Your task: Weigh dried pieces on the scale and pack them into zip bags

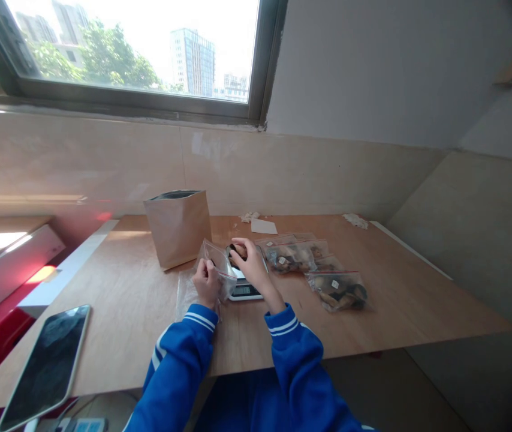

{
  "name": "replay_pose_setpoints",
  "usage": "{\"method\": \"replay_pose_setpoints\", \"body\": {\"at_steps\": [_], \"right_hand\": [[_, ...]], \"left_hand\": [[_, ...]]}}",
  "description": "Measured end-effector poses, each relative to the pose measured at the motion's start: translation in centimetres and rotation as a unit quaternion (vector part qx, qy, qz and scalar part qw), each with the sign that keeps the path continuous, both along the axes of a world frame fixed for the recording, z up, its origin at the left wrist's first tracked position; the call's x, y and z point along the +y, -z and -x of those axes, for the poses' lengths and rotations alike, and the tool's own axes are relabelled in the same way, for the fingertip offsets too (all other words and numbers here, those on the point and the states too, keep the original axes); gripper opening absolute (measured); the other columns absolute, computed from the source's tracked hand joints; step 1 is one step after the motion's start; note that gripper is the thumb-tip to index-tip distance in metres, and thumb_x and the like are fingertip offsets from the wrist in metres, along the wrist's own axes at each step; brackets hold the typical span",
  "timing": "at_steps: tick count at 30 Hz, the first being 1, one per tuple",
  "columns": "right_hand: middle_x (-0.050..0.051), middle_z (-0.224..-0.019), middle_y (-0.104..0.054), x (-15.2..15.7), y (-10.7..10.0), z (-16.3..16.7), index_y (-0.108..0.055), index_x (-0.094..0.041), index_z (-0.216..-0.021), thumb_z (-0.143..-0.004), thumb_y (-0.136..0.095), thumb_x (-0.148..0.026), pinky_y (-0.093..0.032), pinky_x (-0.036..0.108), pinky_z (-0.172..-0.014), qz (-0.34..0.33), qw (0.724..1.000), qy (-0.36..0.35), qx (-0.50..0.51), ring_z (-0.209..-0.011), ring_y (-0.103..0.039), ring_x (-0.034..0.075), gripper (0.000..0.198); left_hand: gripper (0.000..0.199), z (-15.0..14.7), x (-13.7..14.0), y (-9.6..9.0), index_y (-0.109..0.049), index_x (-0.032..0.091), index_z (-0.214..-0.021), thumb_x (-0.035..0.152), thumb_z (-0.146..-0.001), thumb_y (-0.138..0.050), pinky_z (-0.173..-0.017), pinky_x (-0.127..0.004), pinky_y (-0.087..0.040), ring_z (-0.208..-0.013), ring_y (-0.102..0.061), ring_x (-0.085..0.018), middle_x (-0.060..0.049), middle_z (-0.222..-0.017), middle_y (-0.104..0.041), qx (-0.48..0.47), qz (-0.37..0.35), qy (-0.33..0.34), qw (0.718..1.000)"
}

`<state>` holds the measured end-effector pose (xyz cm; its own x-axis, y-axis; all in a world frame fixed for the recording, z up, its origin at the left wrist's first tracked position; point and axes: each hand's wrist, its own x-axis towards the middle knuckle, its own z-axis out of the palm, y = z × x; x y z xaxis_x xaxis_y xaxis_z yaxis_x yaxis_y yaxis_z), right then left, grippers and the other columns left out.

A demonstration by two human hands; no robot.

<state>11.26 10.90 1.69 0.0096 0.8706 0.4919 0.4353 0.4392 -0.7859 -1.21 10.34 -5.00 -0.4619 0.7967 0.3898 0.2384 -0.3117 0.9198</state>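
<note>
My left hand (pixel 206 283) is closed on the edge of a clear zip bag (pixel 225 277), whose mouth stands apart beside the scale. With curled fingers my right hand (pixel 250 263) grips a brown, dried mushroom-like piece (pixel 237 254) above the scale's plate. Below it sits a small white digital scale (pixel 243 290); its display faces me, but the figures are too small to read. More flat clear bags (pixel 186 294) lie under and beside my left wrist. To the right are several filled zip bags (pixel 340 290) with similar brown and dark pieces.
An upright brown paper bag (pixel 178 231) stands behind my left hand. A tablet (pixel 44 366) lies at the table's front left edge. Near the wall are a white card (pixel 264 226) and crumpled scraps (pixel 355 221). The wooden table (pixel 400 288) meets the wall under a window.
</note>
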Motion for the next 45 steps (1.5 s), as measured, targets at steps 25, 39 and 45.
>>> {"method": "replay_pose_setpoints", "body": {"at_steps": [25,39,45], "right_hand": [[0.009,-0.093,-0.068,0.6,4.0,-4.0,-0.065,-0.018,-0.097,-0.085,-0.043,-0.016,-0.051,0.036,-0.079,-0.01,0.995,0.088,-0.055,-0.084,-0.062,0.021,0.025],[0.007,-0.096,-0.059,-8.0,7.1,-4.8,-0.064,-0.021,-0.095,-0.09,-0.048,-0.019,-0.048,0.037,-0.087,-0.014,0.989,0.056,-0.138,-0.096,-0.057,0.022,0.017],[0.006,-0.091,-0.058,-11.1,9.2,-4.8,-0.062,-0.022,-0.09,-0.09,-0.045,-0.012,-0.05,0.037,-0.082,0.043,0.981,-0.013,-0.186,-0.089,-0.059,0.022,0.02]], "left_hand": [[0.035,0.1,0.2,0.8,-0.033,0.023,-0.061,0.04,-0.091,-0.042,-0.05,-0.023,-0.031,-0.049,-0.036,-0.012,0.005,-0.052,-0.037,-0.001,-0.007,0.018,1.0],[0.035,0.1,0.5,1.5,-0.035,0.023,-0.062,0.042,-0.092,-0.042,-0.05,-0.024,-0.032,-0.049,-0.036,-0.012,0.006,-0.052,-0.037,-0.011,-0.012,0.039,0.999],[0.036,0.2,0.3,1.3,-0.034,0.023,-0.062,0.042,-0.092,-0.041,-0.05,-0.024,-0.032,-0.05,-0.037,-0.012,0.005,-0.053,-0.036,-0.008,-0.009,0.021,1.0]]}}
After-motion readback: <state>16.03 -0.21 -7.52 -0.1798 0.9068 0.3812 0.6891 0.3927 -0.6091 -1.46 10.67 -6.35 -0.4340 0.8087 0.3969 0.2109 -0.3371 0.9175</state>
